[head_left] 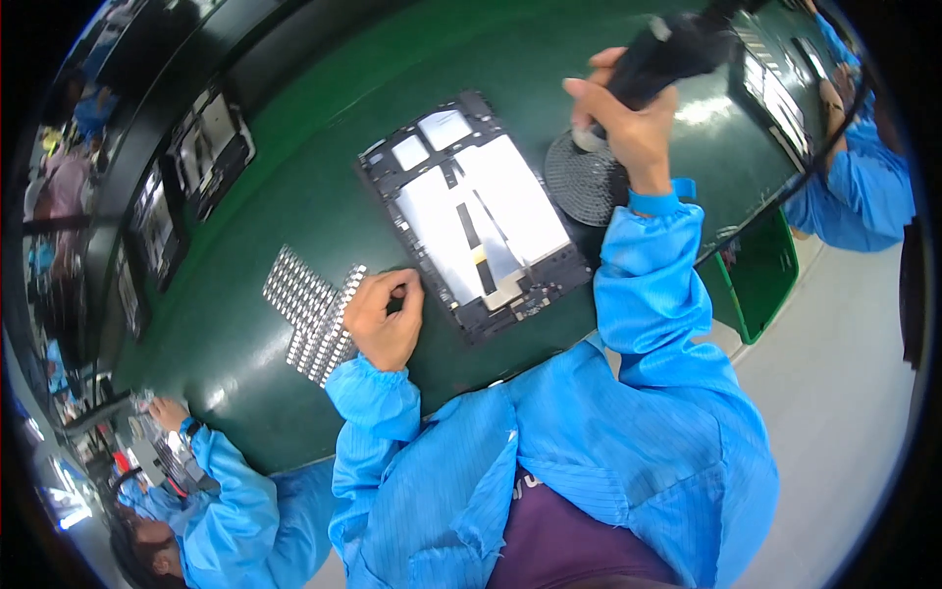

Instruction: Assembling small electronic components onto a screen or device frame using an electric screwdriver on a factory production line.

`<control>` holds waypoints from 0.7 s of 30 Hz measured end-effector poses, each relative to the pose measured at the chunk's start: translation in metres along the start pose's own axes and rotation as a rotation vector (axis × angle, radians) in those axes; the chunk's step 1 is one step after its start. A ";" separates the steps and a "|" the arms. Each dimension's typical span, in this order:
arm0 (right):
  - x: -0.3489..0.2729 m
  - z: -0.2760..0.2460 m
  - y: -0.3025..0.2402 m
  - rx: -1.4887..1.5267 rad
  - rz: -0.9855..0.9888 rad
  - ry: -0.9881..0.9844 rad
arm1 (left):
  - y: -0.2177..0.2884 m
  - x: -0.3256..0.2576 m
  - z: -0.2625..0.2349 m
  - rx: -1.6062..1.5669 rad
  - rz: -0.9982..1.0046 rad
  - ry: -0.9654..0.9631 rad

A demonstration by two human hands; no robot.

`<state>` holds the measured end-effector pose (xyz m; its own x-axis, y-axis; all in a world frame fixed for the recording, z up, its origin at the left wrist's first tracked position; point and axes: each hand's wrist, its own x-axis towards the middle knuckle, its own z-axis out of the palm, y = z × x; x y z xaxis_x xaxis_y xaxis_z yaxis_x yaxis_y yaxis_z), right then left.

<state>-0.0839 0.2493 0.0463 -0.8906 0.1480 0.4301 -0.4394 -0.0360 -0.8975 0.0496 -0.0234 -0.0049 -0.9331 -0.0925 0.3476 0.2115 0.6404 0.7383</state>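
Black-framed rectangular device with silver panels (481,211) lies just right of and beyond the nearer left hand (386,322), long axis slanting away leftward; that hand curls, contents unclear; the right hand (636,123) grasps a bulky black tool (669,61).

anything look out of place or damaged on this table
The dotted sheets by the left hand look askew: they seem to overlap crosswise instead of stacking squarely. The opened tablet-like device also sits slanted on the green table. I see no spill or obvious damage there.
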 end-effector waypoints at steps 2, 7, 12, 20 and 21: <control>-0.002 0.006 -0.007 0.027 0.015 0.060 | -0.001 0.000 0.003 -0.012 0.016 0.003; -0.005 0.043 -0.036 0.284 -0.123 -0.053 | 0.000 0.004 0.009 -0.110 0.045 -0.013; -0.006 0.115 -0.044 0.205 -0.135 -0.440 | -0.003 0.003 0.007 -0.144 -0.062 -0.029; -0.011 0.163 -0.019 0.210 -0.004 -0.530 | -0.008 0.006 0.004 -0.307 -0.082 0.039; -0.012 0.164 -0.018 0.188 0.002 -0.533 | -0.009 0.005 0.003 -0.309 -0.091 0.048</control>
<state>-0.0849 0.0865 0.0731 -0.8062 -0.3699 0.4617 -0.4076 -0.2183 -0.8867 0.0417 -0.0267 -0.0113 -0.9389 -0.1794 0.2938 0.2133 0.3667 0.9055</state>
